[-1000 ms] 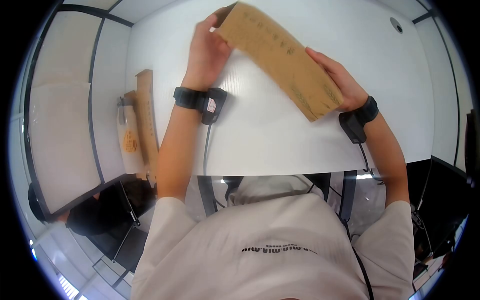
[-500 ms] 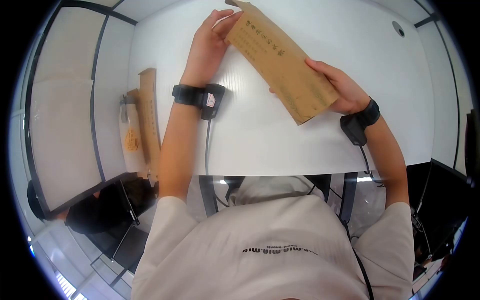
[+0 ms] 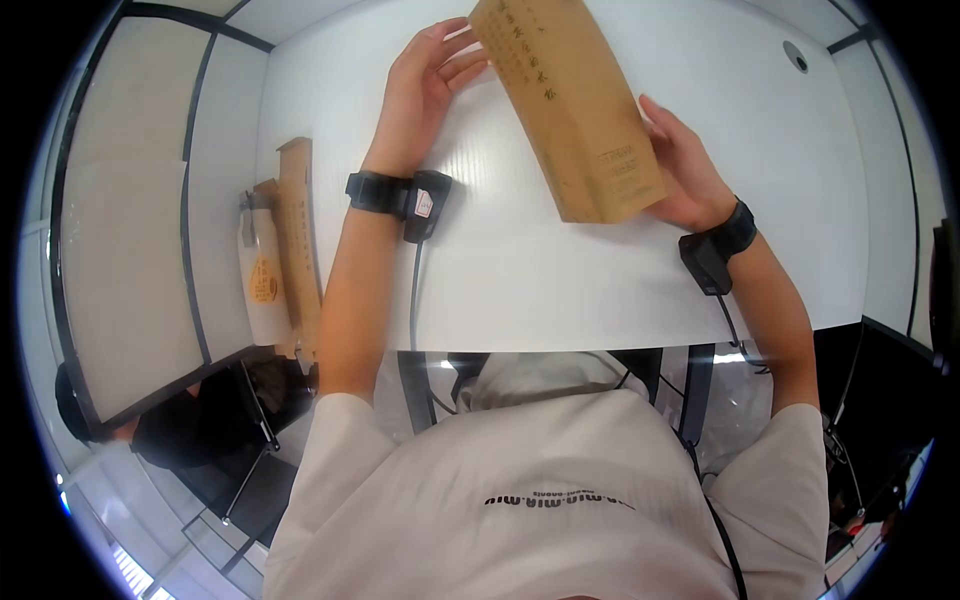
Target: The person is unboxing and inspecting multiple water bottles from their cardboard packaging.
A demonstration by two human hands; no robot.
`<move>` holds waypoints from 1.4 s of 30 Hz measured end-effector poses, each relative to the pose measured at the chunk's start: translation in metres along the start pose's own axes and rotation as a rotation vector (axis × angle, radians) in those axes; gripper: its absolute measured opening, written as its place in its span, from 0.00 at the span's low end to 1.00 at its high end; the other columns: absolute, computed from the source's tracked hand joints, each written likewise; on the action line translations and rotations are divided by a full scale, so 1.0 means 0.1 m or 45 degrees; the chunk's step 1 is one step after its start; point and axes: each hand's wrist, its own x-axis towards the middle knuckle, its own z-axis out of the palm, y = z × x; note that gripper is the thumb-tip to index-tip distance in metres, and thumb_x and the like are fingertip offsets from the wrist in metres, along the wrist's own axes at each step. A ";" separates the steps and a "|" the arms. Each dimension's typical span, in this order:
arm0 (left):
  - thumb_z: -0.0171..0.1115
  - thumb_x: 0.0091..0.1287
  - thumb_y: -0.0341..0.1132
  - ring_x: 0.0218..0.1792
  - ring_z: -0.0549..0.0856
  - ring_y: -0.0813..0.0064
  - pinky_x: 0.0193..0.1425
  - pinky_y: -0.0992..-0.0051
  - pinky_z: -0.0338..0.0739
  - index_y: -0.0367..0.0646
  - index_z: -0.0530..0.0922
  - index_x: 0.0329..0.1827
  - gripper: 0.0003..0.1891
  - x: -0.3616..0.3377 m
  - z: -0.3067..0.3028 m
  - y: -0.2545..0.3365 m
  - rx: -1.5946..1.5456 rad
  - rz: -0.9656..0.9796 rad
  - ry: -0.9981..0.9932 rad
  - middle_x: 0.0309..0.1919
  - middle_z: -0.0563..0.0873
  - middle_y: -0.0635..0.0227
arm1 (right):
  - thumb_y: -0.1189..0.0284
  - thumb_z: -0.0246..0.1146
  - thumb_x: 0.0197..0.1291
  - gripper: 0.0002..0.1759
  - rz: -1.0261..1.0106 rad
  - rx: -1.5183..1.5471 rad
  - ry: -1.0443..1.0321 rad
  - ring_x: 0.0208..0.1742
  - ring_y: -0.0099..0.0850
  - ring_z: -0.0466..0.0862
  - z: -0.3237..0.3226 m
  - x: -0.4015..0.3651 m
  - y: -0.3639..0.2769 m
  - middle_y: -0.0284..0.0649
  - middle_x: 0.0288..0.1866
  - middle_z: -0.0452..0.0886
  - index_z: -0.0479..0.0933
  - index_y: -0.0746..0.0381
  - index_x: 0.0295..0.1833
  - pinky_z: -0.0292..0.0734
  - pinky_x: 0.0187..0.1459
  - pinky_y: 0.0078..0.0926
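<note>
A long brown cardboard box (image 3: 575, 120) with dark writing is held at a slant over the white table, its far end cut off by the top of the view. At its upper left edge, my left hand (image 3: 428, 85) meets it with stretched, slightly spread fingers, tips partly behind the cardboard. My right hand (image 3: 690, 175) supports the lower right side; the thumb stands up along that edge and the other fingers are hidden beneath. Each wrist wears a black strap with a small cabled device, the left one (image 3: 425, 205) bearing a white label.
Against the left partition stand a white bottle (image 3: 264, 280) with an orange print and another narrow cardboard piece (image 3: 297, 230). A round cable grommet (image 3: 796, 58) sits at the table's far right. A person in dark clothing (image 3: 185, 430) is beyond the left partition.
The box has turned steeper and rolled, so a second printed face shows, and its near end has moved up and left. My right thumb has come off its top face.
</note>
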 end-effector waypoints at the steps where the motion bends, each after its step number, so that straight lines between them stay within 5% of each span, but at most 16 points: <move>1: 0.47 0.79 0.48 0.62 0.80 0.66 0.71 0.67 0.71 0.34 0.67 0.71 0.28 0.00 0.01 0.01 0.032 -0.012 -0.008 0.64 0.78 0.53 | 0.54 0.53 0.76 0.29 -0.001 0.001 0.000 0.62 0.29 0.78 0.02 0.00 -0.01 0.35 0.65 0.78 0.68 0.61 0.72 0.73 0.62 0.32; 14: 0.49 0.78 0.50 0.51 0.87 0.65 0.61 0.70 0.79 0.33 0.70 0.67 0.28 -0.02 0.07 0.04 0.208 -0.009 -0.011 0.60 0.82 0.49 | 0.49 0.49 0.75 0.34 -0.028 0.251 -0.206 0.69 0.35 0.73 0.03 0.09 0.01 0.40 0.72 0.71 0.57 0.51 0.80 0.63 0.71 0.38; 19: 0.54 0.73 0.58 0.58 0.82 0.62 0.62 0.68 0.77 0.37 0.63 0.74 0.37 -0.06 0.06 0.00 0.290 -0.138 -0.003 0.64 0.77 0.49 | 0.48 0.45 0.76 0.37 -0.102 0.228 -0.164 0.77 0.46 0.64 0.13 0.07 0.00 0.45 0.81 0.60 0.53 0.58 0.82 0.57 0.76 0.44; 23: 0.63 0.68 0.53 0.58 0.80 0.61 0.58 0.70 0.77 0.40 0.54 0.78 0.42 -0.21 0.35 0.23 0.475 -0.255 0.101 0.60 0.78 0.52 | 0.47 0.46 0.75 0.38 -0.084 0.163 -0.229 0.81 0.50 0.57 0.08 0.08 0.00 0.48 0.84 0.53 0.55 0.57 0.81 0.56 0.77 0.48; 27: 0.66 0.67 0.49 0.56 0.81 0.66 0.56 0.71 0.78 0.39 0.62 0.75 0.38 -0.16 0.29 0.22 0.270 -0.260 0.077 0.57 0.80 0.52 | 0.46 0.44 0.76 0.40 -0.037 0.244 -0.210 0.79 0.50 0.62 0.05 0.08 -0.02 0.55 0.80 0.58 0.55 0.64 0.80 0.55 0.78 0.46; 29: 0.61 0.69 0.50 0.55 0.83 0.67 0.57 0.69 0.79 0.39 0.67 0.72 0.34 -0.19 0.28 0.23 0.071 -0.267 0.128 0.56 0.81 0.55 | 0.46 0.44 0.76 0.40 -0.037 0.194 -0.159 0.78 0.50 0.62 0.02 0.07 -0.03 0.55 0.80 0.58 0.54 0.64 0.80 0.55 0.78 0.45; 31: 0.50 0.74 0.53 0.61 0.81 0.65 0.62 0.71 0.77 0.42 0.65 0.75 0.32 -0.25 0.25 0.32 -0.345 -0.571 0.217 0.63 0.79 0.54 | 0.46 0.45 0.75 0.40 -0.029 0.147 -0.112 0.78 0.50 0.62 0.03 0.09 -0.02 0.56 0.80 0.58 0.53 0.65 0.80 0.56 0.78 0.44; 33: 0.43 0.77 0.53 0.66 0.78 0.59 0.65 0.68 0.77 0.43 0.64 0.76 0.32 -0.23 0.25 0.25 -0.536 -0.504 0.046 0.68 0.75 0.50 | 0.44 0.45 0.74 0.42 -0.067 0.059 -0.131 0.80 0.49 0.61 0.08 0.09 0.00 0.56 0.82 0.54 0.51 0.63 0.81 0.58 0.76 0.43; 36: 0.30 0.77 0.63 0.68 0.77 0.62 0.67 0.60 0.76 0.47 0.61 0.79 0.38 -0.21 0.31 0.16 -0.424 -0.372 -0.062 0.70 0.77 0.65 | 0.45 0.44 0.75 0.42 -0.077 -0.003 -0.194 0.80 0.50 0.60 0.09 0.08 0.00 0.56 0.82 0.53 0.49 0.63 0.82 0.57 0.77 0.42; 42: 0.35 0.79 0.62 0.64 0.78 0.65 0.65 0.63 0.78 0.46 0.69 0.73 0.34 -0.35 0.66 0.07 -0.417 -0.419 -0.077 0.66 0.78 0.65 | 0.50 0.52 0.74 0.40 0.001 -0.169 -0.297 0.74 0.48 0.69 0.05 0.08 0.02 0.46 0.80 0.61 0.50 0.59 0.82 0.62 0.74 0.43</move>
